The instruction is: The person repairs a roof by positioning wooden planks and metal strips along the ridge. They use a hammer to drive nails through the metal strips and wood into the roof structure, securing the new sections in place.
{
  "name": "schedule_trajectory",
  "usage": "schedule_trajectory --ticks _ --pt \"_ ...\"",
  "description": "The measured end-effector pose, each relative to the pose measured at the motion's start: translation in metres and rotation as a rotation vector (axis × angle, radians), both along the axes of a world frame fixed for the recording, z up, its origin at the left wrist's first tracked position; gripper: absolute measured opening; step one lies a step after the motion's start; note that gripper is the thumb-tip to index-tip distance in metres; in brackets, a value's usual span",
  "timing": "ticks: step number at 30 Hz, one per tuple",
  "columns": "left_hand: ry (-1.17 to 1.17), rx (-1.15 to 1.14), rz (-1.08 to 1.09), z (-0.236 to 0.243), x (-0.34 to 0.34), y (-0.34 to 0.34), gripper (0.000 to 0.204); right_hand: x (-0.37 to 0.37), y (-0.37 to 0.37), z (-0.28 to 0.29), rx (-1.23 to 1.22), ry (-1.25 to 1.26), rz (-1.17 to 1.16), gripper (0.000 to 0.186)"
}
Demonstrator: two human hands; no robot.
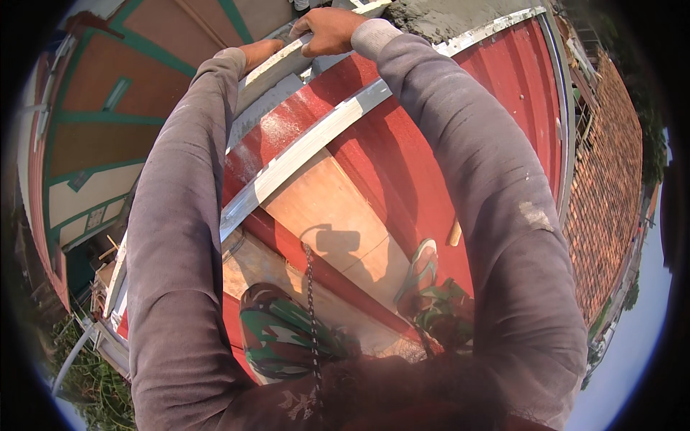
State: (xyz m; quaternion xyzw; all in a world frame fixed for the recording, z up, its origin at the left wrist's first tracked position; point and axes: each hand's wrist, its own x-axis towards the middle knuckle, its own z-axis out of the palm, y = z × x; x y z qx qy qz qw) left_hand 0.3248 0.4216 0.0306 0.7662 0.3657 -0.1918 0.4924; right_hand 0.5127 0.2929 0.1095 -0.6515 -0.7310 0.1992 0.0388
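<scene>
Both of my arms stretch far forward to a long, whitish board (pixel 270 72), stained with mortar and set on edge at the top of the view. My right hand (pixel 330 31) is closed over the board's upper edge with its fingers bent. Further left, my left hand (pixel 260 52) grips the same board from its far side; the sleeve and the board hide part of its fingers. Grey wet mortar (pixel 449 17) lies just right of my right hand, behind a pale, mortar-smeared edge strip (pixel 491 29).
Red ribbed roof sheets (pixel 381 154) slope beneath me, crossed by a pale metal bar (pixel 309 151). Plywood (pixel 334 208) lies under my legs, near a sandalled foot (pixel 419 269). A wooden stick (pixel 454 233) rests on the red sheet. At left is a green-framed wall (pixel 108 136); at right, a tiled roof (pixel 611 172).
</scene>
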Motion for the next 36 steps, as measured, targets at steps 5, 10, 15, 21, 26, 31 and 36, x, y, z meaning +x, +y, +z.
schedule_trajectory --ticks 5,10,15,21,26,31,36 --pt "-0.014 0.021 -0.214 -0.007 0.019 0.008 0.045 0.002 -0.002 -0.004 0.0 -0.164 -0.035 0.047" --pt "0.062 0.132 -0.366 -0.004 0.043 0.016 0.041 0.007 0.007 -0.007 -0.019 -0.109 -0.037 0.045" --pt "-0.099 0.576 -0.632 -0.025 0.065 0.025 0.04 0.005 0.015 -0.008 -0.073 -0.139 -0.013 0.043" --pt "-0.244 -0.048 0.069 -0.063 0.047 0.038 0.038 0.008 0.025 -0.022 0.05 -0.103 0.105 0.024" --pt "-0.393 -0.567 0.457 -0.023 0.056 -0.02 0.04 0.02 0.009 -0.017 -0.049 -0.106 0.01 0.045" --pt "-0.282 -0.513 0.451 -0.022 0.043 -0.008 0.036 0.012 0.014 -0.01 -0.077 -0.085 0.017 0.047" --pt "-0.22 -0.31 0.442 -0.03 0.038 -0.004 0.037 0.007 0.01 -0.009 -0.097 -0.087 0.019 0.044"
